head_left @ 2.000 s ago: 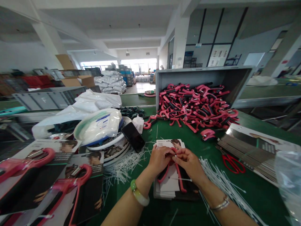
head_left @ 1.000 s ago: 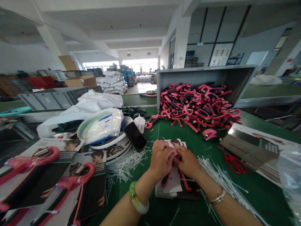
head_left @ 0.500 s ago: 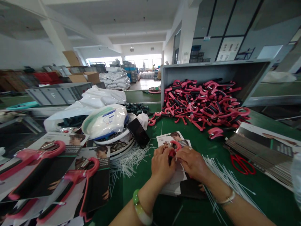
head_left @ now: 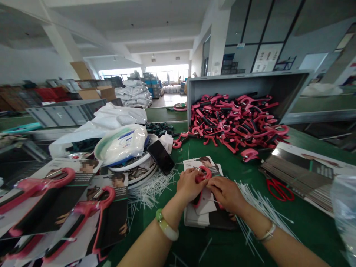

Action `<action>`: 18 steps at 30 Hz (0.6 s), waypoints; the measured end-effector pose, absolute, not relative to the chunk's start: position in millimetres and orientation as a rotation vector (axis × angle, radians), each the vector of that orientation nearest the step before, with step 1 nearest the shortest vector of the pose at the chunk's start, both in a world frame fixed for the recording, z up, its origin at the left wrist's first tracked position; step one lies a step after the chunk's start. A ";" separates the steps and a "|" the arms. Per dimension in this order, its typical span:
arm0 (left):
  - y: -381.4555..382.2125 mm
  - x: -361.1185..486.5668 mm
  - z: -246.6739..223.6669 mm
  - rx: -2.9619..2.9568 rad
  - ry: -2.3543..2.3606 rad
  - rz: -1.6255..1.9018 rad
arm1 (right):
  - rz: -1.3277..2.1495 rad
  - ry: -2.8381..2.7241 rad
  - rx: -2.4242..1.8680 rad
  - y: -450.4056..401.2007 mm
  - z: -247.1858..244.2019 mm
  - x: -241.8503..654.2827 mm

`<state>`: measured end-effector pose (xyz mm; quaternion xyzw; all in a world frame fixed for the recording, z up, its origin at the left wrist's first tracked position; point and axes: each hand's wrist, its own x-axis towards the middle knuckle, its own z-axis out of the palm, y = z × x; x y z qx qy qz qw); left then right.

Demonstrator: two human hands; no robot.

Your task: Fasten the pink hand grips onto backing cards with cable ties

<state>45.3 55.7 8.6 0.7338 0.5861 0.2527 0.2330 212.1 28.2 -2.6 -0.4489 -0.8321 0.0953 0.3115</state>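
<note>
On a stack of printed cards (head_left: 196,218) lies a pink spring-handled tool (head_left: 205,170) that looks like pliers, its curved jaw toward the far edge. My left hand (head_left: 190,185) is closed around the tool, pressing it against the top card. Close against the left thumb, my right hand (head_left: 228,193) pinches with its fingertips; what lies in the pinch is hidden. A white cable tie (head_left: 213,200) shows across the tool's lower part, below the right fingers. Loose white cable ties (head_left: 260,207) lie beside and under my right forearm.
A tipped grey crate (head_left: 247,76) spills many similar tools (head_left: 230,118). Red-handled scissors (head_left: 279,191) lie beside stacked cards (head_left: 297,174) on the right. Carded tools (head_left: 80,211) pile up on the left. A phone (head_left: 161,157) leans on a round tray (head_left: 141,178), near more ties (head_left: 151,191).
My hands have turned slightly over the tool, showing more of its lower part and the cable tie there. The whole view has shifted a little.
</note>
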 end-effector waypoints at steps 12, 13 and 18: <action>46.8 53.6 25.6 2.265 1.655 0.614 | 0.301 -2.015 -1.077 26.0 -4.9 213.2; 45.3 55.1 26.7 2.296 1.654 0.606 | 0.304 -2.006 -1.077 26.0 -4.6 212.9; 45.3 59.7 30.1 2.320 1.684 0.560 | 0.349 -1.990 -1.082 22.9 0.3 209.2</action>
